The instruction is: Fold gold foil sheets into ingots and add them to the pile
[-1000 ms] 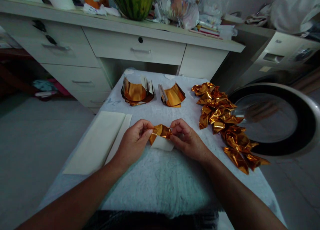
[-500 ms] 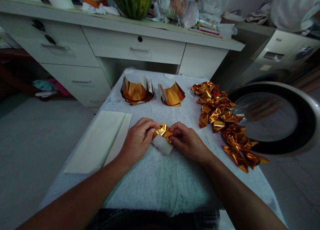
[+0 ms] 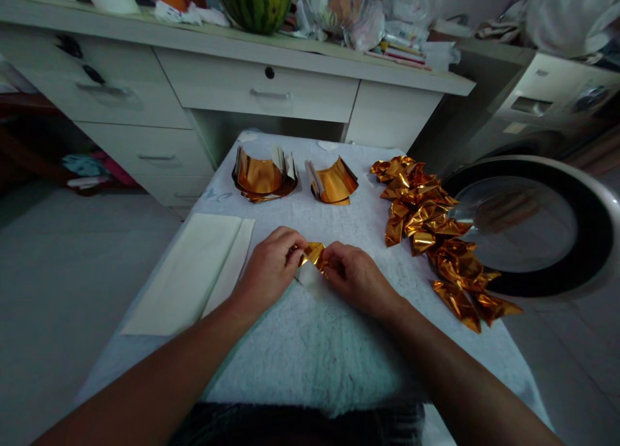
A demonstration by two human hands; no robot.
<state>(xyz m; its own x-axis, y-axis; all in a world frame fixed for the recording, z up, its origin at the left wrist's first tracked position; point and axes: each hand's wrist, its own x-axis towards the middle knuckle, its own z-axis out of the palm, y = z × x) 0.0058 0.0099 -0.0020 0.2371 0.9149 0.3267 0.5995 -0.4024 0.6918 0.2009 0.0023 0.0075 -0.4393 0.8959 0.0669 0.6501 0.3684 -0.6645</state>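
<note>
Grip: my left hand [image 3: 274, 262] and right hand [image 3: 357, 275] pinch opposite ends of one small, shiny gold foil sheet [image 3: 314, 253], mid-way across the pale cloth-covered tabletop [image 3: 314, 362].
Foil stage: partly folded, I judge.
Right edge: crinkled orange-gold foil shapes [image 3: 421, 221] — apparently done.
Far end: two curved stacks of gold-faced sheets [image 3: 261, 177] — apparently left.

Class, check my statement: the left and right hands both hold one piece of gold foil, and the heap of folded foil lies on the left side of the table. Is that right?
Not quite: the heap of folded foil lies on the right side of the table, as the head view shows. The left hand and right hand do both hold one piece of gold foil.
</note>
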